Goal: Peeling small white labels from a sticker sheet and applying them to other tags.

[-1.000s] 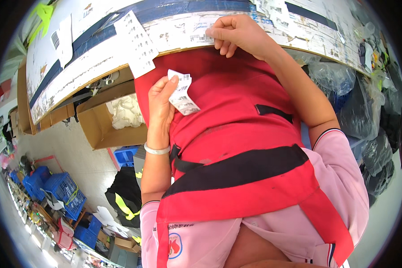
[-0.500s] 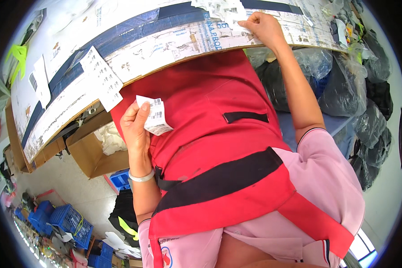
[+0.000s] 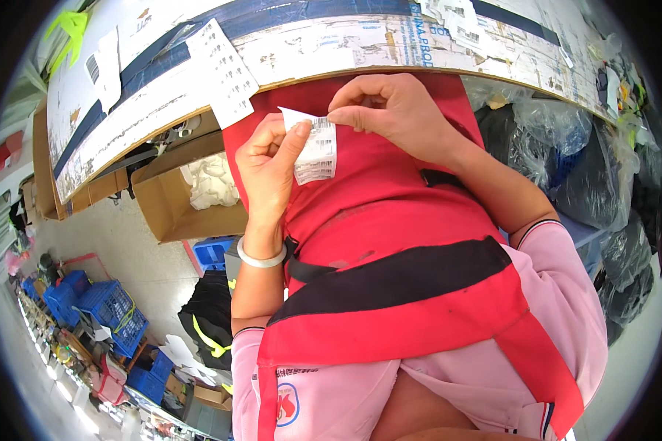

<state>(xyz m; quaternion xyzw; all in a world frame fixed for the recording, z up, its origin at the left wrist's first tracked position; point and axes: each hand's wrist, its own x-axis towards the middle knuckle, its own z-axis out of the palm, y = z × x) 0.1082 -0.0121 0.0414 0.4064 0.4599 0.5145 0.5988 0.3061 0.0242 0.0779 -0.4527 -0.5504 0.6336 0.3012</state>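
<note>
A small white label sheet [image 3: 318, 153] with rows of black print is pinched between the thumb and fingers of my left hand [image 3: 267, 163], in front of the red apron. The upper edge of the sheet curls up. My right hand [image 3: 399, 114] has its thumb and forefinger pressed together at the sheet's upper right corner; whether a single label is between them is too small to tell. On the worktable [image 3: 301, 45], a longer label sheet [image 3: 224, 73] hangs over the near edge at left. Several loose white labels [image 3: 460, 26] lie in a pile at the far right.
Under the table at left sits an open cardboard box [image 3: 154, 209] with white material inside. Blue crates [image 3: 114, 312] stand on the floor at lower left. Plastic-wrapped dark bags [image 3: 596, 184] fill the right side below the table. White paper [image 3: 109, 73] lies on the table's left end.
My right hand has come from the label pile on the table to the sheet's corner. My left hand has raised the label sheet slightly. The view has shifted a little.
</note>
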